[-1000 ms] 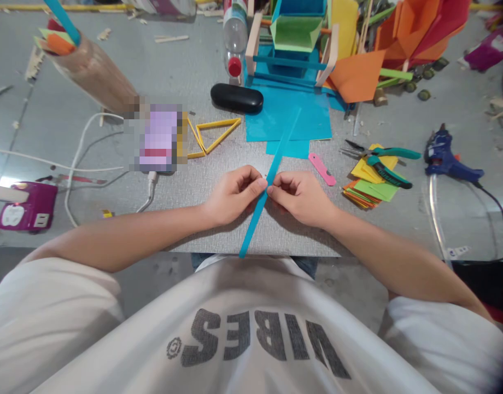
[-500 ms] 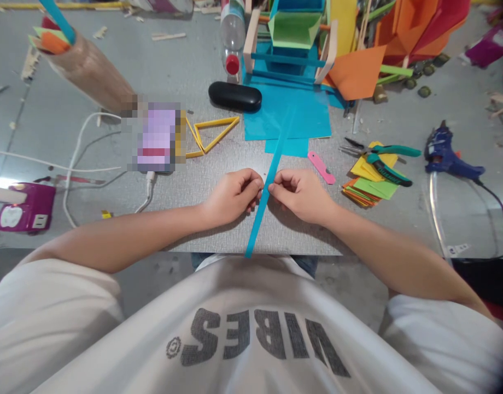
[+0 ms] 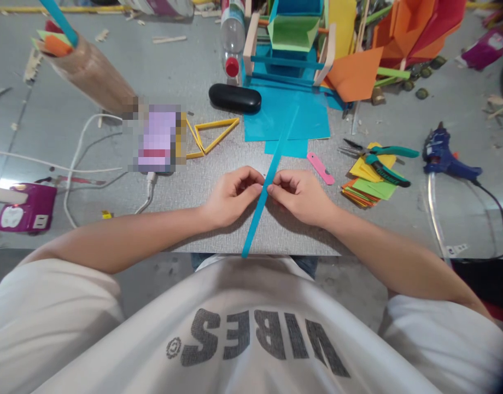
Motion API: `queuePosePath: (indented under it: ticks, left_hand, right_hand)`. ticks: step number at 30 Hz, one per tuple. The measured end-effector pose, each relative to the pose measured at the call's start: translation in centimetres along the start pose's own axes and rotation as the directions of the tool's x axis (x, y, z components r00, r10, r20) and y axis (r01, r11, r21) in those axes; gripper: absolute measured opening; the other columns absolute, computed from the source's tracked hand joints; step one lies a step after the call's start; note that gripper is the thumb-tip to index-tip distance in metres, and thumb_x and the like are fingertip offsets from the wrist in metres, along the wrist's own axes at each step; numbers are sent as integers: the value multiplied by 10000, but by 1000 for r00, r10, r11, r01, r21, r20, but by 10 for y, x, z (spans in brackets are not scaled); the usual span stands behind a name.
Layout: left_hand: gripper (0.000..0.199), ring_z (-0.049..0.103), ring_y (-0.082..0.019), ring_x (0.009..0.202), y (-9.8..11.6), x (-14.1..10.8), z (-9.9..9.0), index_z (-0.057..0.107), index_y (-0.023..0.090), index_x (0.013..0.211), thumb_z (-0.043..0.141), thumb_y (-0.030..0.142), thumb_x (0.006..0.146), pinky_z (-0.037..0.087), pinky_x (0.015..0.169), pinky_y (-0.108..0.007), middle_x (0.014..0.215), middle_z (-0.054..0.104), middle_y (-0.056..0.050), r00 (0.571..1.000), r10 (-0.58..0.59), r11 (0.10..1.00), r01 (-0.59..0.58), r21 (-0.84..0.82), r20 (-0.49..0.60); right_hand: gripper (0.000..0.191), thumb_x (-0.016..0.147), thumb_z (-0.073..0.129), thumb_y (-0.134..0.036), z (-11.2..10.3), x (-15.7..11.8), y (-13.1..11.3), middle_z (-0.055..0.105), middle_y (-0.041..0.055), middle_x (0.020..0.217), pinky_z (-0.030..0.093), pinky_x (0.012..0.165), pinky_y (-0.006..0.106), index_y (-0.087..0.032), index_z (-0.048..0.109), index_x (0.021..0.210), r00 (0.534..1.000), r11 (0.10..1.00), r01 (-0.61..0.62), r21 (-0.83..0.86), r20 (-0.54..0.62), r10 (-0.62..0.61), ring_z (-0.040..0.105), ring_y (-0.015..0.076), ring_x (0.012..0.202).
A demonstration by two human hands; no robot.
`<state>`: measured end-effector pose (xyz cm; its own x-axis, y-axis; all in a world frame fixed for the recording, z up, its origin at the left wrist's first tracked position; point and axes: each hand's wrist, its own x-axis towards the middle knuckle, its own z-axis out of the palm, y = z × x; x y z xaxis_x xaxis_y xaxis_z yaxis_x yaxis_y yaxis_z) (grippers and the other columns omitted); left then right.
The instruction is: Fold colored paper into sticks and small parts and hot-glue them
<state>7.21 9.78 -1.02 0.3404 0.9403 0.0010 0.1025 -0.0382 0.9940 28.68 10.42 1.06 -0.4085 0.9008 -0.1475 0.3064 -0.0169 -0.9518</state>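
Observation:
A long blue paper strip (image 3: 257, 216) runs slantwise between my hands, its near end at the table's front edge and its far end over blue sheets (image 3: 313, 123). My left hand (image 3: 237, 194) pinches the strip's left edge at mid-length with thumb and forefinger. Opposite it, my right hand (image 3: 298, 194) pinches the right edge the same way. Just beyond my right hand lies a pink folding cutter (image 3: 320, 168). Yellow folded strips (image 3: 216, 134) forming a triangle rest past my left hand.
A black case (image 3: 235, 98), a plastic bottle (image 3: 232, 38) and a paper-and-wood model (image 3: 290, 54) stand ahead. On the right are pliers (image 3: 385, 158) over paper pieces (image 3: 372, 189) and a blue glue gun (image 3: 446, 153). A phone (image 3: 157, 137) with a white cable is on the left.
The strip has tilted slightly, its near end shifting a little left and its far end a little right. My left fingers have curled differently at its edge.

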Motion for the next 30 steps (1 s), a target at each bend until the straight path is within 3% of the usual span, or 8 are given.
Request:
queuePosePath:
  ticks: [4, 10, 14, 18, 21, 26, 30]
  left_hand:
    - [339, 537, -107, 587, 2, -1, 0, 672, 201, 826, 828, 467, 966, 417, 544, -254, 681, 650, 12, 1000, -15, 996, 14, 92, 4]
    - [252, 594, -119, 587, 6, -1, -3, 671, 204, 839, 646, 327, 1057, 445, 567, -258, 654, 677, 9, 997, -36, 989, 27, 148, 63]
    - [253, 567, -112, 570, 2, 0, -3, 641, 212, 866, 582, 306, 1093, 435, 564, -258, 649, 636, 21, 999, -46, 991, 46, 124, -4]
    - [81, 616, -111, 633, -6, 1, -2, 671, 230, 1119, 641, 267, 1054, 494, 598, -256, 852, 710, 4, 999, -5, 1000, 5, 8, -49]
    - [224, 638, -115, 696, -7, 1, -1, 691, 241, 1201, 730, 265, 982, 525, 615, -255, 991, 743, -25, 998, 18, 999, -21, -49, -61]
    - [249, 612, -115, 666, -2, 2, 0, 710, 195, 953, 847, 400, 919, 492, 590, -242, 823, 730, -17, 1000, 9, 1000, -9, 6, -8]
    - [206, 574, -109, 612, 3, 1, -2, 688, 198, 834, 734, 341, 976, 437, 562, -237, 680, 669, 12, 1000, -20, 993, 17, 117, 23]
  right_hand:
    - [479, 976, 793, -574, 1, 0, -1, 541, -24, 637, 339, 581, 321, -238, 568, 720, 1000, 1000, 2, -22, 0, -2, 459, 134, 631]
    - [521, 958, 803, -627, 0, 0, -1, 505, -35, 626, 333, 576, 323, -242, 552, 712, 1000, 1000, 15, -22, 18, -15, 429, 127, 608]
    - [526, 950, 813, -628, 0, 0, -1, 502, -34, 620, 335, 574, 318, -244, 547, 708, 1000, 1000, -7, -23, 17, 7, 431, 131, 618]
    - [515, 950, 813, -623, -1, -1, -2, 514, -32, 632, 346, 578, 315, -241, 557, 718, 1000, 1000, 2, -6, 18, -2, 443, 131, 623]
    - [504, 956, 809, -615, -1, -1, -3, 524, -28, 641, 347, 581, 315, -237, 568, 724, 1000, 1000, 1, -3, 19, -1, 449, 130, 626]
    - [453, 963, 799, -546, 2, 0, 0, 524, -34, 621, 335, 567, 312, -232, 583, 718, 999, 1000, 5, 22, 42, -6, 441, 119, 604]
    - [461, 921, 858, -574, -1, 2, 2, 551, -39, 624, 349, 543, 305, -237, 595, 749, 999, 999, -26, 45, 40, 24, 469, 118, 583]
